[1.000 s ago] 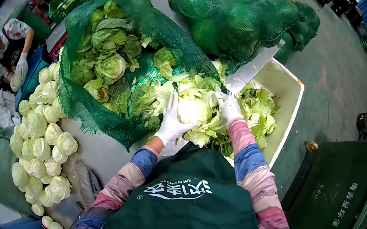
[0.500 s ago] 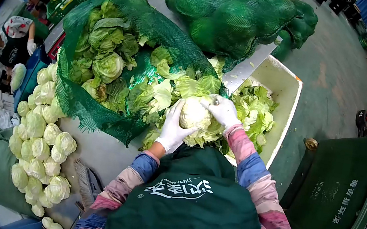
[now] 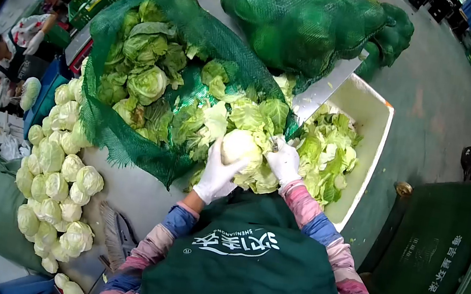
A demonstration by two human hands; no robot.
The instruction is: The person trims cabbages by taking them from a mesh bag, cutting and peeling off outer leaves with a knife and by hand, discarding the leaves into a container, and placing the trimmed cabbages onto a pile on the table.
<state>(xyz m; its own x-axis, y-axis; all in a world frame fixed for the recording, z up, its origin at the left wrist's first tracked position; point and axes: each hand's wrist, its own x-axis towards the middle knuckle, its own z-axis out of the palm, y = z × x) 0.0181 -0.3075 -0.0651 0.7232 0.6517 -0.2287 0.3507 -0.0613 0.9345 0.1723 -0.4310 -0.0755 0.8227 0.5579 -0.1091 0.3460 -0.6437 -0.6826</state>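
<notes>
A pale cabbage head (image 3: 241,147) rests among loose leaves in front of my apron, its smooth rounded side turned up. My left hand (image 3: 220,174), in a white glove, cups it from the left and below with the thumb apart. At its right side my gloved right hand (image 3: 284,161) is closed round a small dark blade-like tool (image 3: 273,144), mostly hidden by the fingers. Torn green leaves (image 3: 246,114) lie just beyond the cabbage. Behind them spreads an open green mesh bag (image 3: 119,154) holding several untrimmed cabbages (image 3: 147,85).
Trimmed cabbages (image 3: 56,186) are piled along the left, near a brush (image 3: 113,232). A white foam box (image 3: 367,160) of leaves stands right of the metal table (image 3: 120,181). A full mesh bag (image 3: 297,22) lies behind; a green bin (image 3: 433,249) is at right. Another person (image 3: 19,48) works far left.
The cabbage has turned in my hands, now showing a smoother side. My right hand has moved from its top down to its right side. The whole view has shifted slightly.
</notes>
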